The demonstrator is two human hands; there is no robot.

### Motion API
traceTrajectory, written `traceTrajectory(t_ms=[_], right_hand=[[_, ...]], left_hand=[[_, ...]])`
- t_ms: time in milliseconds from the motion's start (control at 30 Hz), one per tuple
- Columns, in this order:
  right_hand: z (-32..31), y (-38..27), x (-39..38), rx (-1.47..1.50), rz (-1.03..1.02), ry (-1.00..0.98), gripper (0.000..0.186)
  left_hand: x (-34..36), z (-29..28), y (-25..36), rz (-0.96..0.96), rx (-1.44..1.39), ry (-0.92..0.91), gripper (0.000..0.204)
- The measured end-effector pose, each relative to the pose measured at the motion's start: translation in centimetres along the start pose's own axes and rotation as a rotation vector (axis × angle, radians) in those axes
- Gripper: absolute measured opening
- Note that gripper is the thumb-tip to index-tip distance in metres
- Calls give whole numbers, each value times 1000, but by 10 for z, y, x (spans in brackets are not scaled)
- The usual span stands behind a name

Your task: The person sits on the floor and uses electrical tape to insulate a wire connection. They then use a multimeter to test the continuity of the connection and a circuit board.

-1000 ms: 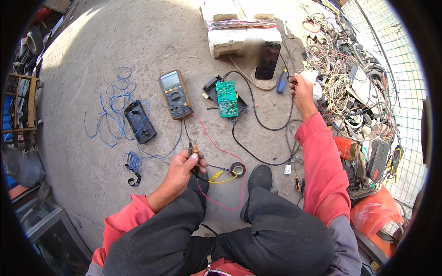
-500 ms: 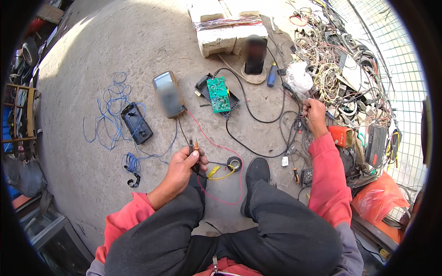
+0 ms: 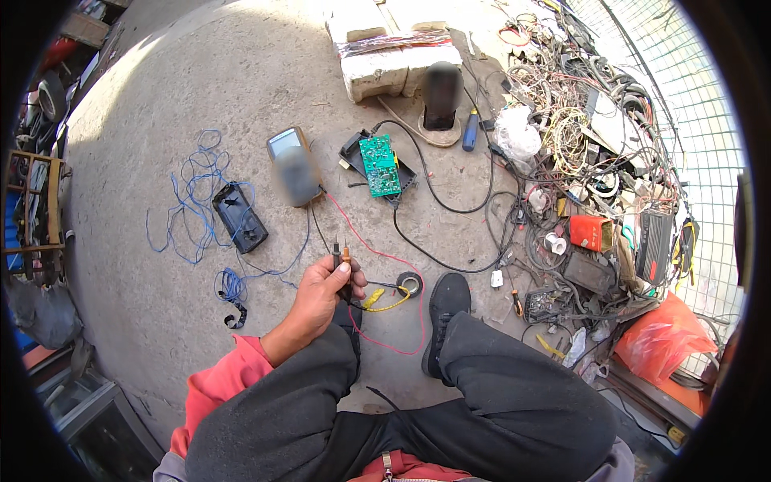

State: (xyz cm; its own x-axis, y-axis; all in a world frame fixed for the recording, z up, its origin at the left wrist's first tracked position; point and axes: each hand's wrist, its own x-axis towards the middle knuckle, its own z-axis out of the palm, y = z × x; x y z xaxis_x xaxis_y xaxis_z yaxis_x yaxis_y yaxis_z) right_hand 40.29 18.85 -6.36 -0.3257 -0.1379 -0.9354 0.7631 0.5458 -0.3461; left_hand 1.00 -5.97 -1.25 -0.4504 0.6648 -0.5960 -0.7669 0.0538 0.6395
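Note:
My left hand [image 3: 320, 299] is closed round a pair of multimeter probes, one black, one orange-brown, with their tips pointing away from me. A red lead [image 3: 374, 238] and a dark lead run between them and the multimeter [image 3: 299, 170], which lies on the concrete, partly blurred. Just right of the meter, a green circuit board [image 3: 381, 166] rests over an open black casing [image 3: 408, 175], with black cables leading off. A roll of black tape [image 3: 409, 284] sits near my shoes, beside a yellow wire [image 3: 392, 306]. My right hand is out of the picture.
A tangled heap of cables and scrap [image 3: 578, 161] fills the right side, along a wire mesh [image 3: 683, 88]. Blue wire [image 3: 193, 210] and a black cover [image 3: 239, 217] lie left. A blue-handled screwdriver [image 3: 470, 132] and a white foam block [image 3: 393, 68] lie farther off.
My right hand, which was by the cables at the edge of the heap, has left the view. My left hand still holds the probes, almost in the same place.

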Motion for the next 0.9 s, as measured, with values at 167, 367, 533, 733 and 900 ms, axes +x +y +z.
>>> traceTrajectory(t_ms=[167,367,533,733,900], right_hand=[[-40,-11,39,271,187,236,24],[-96,-33,106,398,187,481,25],[-106,-35,124,407,203,480,26],[-89,-23,106,397,223,406,27],[-54,-4,67,381,238,260,28]], left_hand=[[4,-1,2,-13,-9,35,17],[12,-1,2,-39,22,50,17],[15,4,3,-63,35,65,17],[0,4,2,-4,17,85,18],[-16,9,8,56,24,81,18]])
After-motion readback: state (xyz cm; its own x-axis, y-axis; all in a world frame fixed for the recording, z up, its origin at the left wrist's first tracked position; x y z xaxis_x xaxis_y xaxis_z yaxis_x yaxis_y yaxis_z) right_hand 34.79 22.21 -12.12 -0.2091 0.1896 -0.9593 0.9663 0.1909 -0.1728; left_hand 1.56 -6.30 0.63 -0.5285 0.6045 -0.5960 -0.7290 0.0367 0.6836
